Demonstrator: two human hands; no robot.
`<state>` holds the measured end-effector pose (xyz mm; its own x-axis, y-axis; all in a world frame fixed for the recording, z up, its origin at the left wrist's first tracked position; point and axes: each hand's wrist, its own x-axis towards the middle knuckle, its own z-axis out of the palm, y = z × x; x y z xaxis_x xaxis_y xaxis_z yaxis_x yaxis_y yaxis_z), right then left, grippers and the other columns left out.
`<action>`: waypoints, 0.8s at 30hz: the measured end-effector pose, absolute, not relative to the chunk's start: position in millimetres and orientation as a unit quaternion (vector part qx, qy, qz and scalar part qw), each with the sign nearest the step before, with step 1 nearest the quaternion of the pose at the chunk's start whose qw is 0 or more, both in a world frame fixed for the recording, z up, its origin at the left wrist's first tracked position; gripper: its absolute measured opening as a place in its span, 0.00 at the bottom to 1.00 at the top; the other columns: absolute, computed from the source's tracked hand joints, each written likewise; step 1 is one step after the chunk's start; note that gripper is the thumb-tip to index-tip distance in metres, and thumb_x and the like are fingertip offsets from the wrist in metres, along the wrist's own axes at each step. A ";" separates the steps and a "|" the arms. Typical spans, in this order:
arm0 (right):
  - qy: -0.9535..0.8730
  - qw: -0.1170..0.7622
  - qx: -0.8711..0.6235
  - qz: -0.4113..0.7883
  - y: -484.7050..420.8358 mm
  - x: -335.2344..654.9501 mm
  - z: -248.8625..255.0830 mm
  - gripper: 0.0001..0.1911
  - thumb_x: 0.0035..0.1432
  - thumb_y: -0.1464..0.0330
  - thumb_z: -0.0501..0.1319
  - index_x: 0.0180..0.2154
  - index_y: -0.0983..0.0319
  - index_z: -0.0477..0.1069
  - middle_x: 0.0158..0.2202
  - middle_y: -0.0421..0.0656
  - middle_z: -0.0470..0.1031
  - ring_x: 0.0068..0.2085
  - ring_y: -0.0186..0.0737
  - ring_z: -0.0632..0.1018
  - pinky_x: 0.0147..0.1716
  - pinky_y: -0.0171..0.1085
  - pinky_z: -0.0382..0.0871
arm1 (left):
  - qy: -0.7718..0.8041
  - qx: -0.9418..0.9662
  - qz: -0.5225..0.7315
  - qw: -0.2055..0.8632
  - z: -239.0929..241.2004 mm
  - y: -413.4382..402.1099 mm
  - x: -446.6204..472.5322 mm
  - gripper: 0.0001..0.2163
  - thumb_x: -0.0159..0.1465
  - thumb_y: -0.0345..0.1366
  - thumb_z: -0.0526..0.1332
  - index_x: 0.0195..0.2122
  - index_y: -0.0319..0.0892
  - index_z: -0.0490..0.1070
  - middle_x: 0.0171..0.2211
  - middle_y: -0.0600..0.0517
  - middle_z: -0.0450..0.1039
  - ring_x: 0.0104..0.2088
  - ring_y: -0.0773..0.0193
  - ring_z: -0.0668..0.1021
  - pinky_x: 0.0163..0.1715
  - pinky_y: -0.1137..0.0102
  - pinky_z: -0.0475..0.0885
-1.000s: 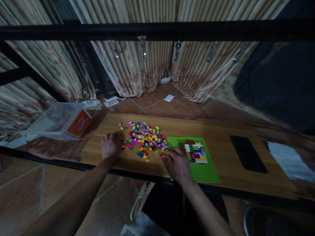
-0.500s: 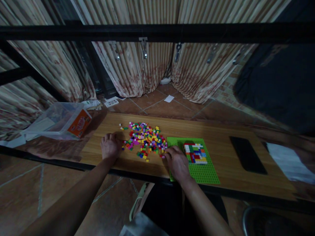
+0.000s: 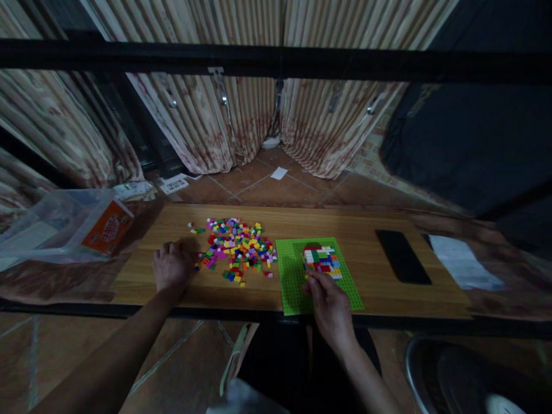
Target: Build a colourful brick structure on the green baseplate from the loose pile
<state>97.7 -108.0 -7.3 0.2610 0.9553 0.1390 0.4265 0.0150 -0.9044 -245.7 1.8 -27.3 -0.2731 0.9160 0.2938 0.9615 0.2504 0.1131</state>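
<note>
My right hand [image 3: 331,305] is over the green baseplate [image 3: 297,296], with thumb and forefinger pinched on a small yellow toy brick [image 3: 307,276]. Its fingertips are at the near left corner of a block of joined bricks [image 3: 323,263] in white, red, blue, green and other colours, which sits on the plate. My left hand [image 3: 171,265] rests on the wooden tabletop, left of a pile of loose bricks [image 3: 237,244]. Its fingers are curled under, and their tips are hidden from view.
A black flat slab [image 3: 403,256] lies right of the baseplate, and a white sheet [image 3: 463,263] beyond it. At the far left stands a clear plastic bin [image 3: 64,224] with an orange label. Behind the table [image 3: 259,302] hang striped curtains [image 3: 241,126].
My right hand has moved from the right edge of the brick pile onto the baseplate, carrying the yellow brick to the joined bricks. The whole view has shifted; my left hand stays beside the pile.
</note>
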 end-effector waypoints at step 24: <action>-0.592 0.437 -0.666 0.118 -67.1 169.8 -21.6 0.13 0.58 0.60 0.58 0.32 0.60 0.77 0.50 0.50 0.67 0.53 0.49 0.69 0.53 0.50 0.63 | -0.784 -0.597 -0.155 0.073 -33.7 3.4 -250.4 0.15 0.63 0.34 0.51 0.47 0.34 0.69 0.47 0.35 0.69 0.49 0.44 0.70 0.45 0.54 0.67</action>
